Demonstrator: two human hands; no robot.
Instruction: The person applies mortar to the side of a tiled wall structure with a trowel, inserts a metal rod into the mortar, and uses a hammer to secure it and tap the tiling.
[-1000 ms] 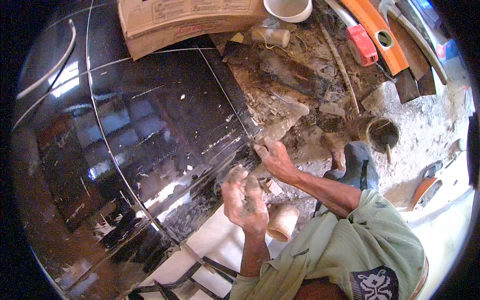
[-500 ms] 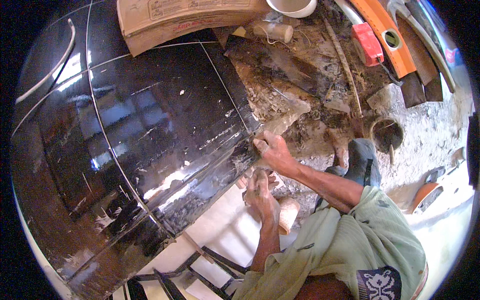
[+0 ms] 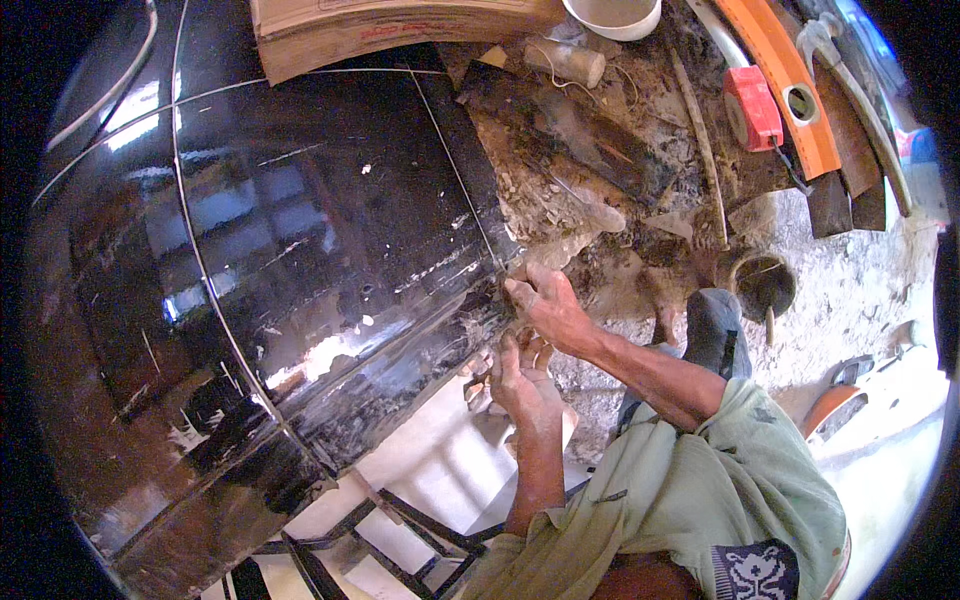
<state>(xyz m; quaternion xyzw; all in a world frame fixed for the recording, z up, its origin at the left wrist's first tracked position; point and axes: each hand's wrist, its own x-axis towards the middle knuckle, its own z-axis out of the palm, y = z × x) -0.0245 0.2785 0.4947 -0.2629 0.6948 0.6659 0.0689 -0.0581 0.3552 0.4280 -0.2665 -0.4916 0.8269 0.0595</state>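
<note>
Glossy black tiles [image 3: 330, 220] with pale joints cover the raised surface on the left. My right hand [image 3: 550, 308] is at their near right corner, its fingers bent and drawn together against the dusty edge. What it grips there, if anything, is hidden. Just below, my left hand [image 3: 528, 388] is raised beside the edge strip [image 3: 420, 350], palm partly turned up. Its fingers are bent but apart, and I make out nothing held in them. Both hands are coated with pale dust. Broken mortar [image 3: 545, 215] lies beyond the right hand.
A cardboard box [image 3: 400, 35] lies on the far tiles. Across the rough ground are a white bowl [image 3: 615, 18], a wooden stick [image 3: 700, 150], a red tape measure [image 3: 752, 108], an orange level [image 3: 790, 90], a hammer [image 3: 855, 95] and a round bucket [image 3: 763, 285]. Black metal bars [image 3: 420, 530] stand below.
The view has shifted slightly. My left hand has turned and its fingers have spread a little at the edge. My right hand stays at the tile corner.
</note>
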